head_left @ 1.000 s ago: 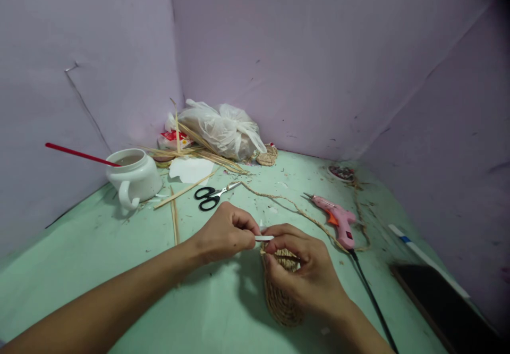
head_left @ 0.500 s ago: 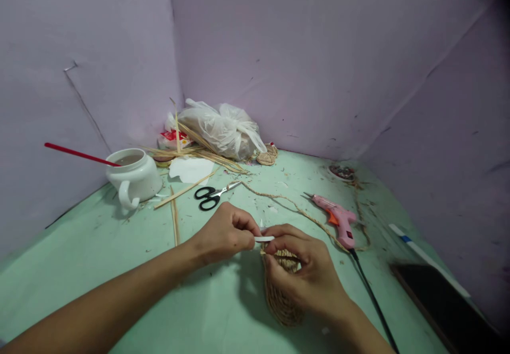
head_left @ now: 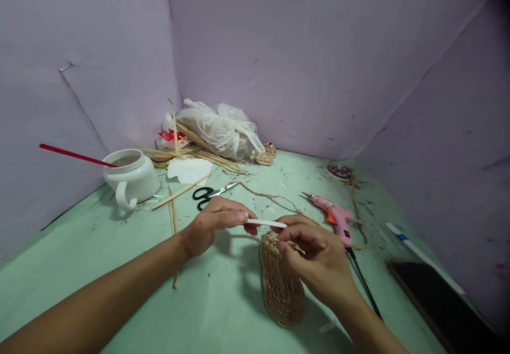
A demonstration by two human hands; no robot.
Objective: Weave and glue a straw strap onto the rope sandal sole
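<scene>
A thin white strip [head_left: 266,222] is stretched between my two hands above the table. My left hand [head_left: 219,222] pinches its left end between thumb and fingers. The strip's right end is at the fingers of my right hand [head_left: 313,247], which are bent around it. Under the right fingers stands or leans a woven, sole-shaped piece of braided straw cord [head_left: 282,285]; whether those fingers also grip its top edge I cannot tell. A braided cord [head_left: 274,195] runs across the table behind my hands.
Black-handled scissors [head_left: 205,194] lie beyond my left hand; a pink glue gun [head_left: 334,216] lies to the right. A white pot [head_left: 137,181] with a red stick [head_left: 75,154] stands left. A plastic bag [head_left: 223,128], straw strips [head_left: 172,216] and a dark flat object [head_left: 434,295] lie around.
My hands have moved apart and slightly up, so more of the white strip shows between them. More of the woven piece is now uncovered.
</scene>
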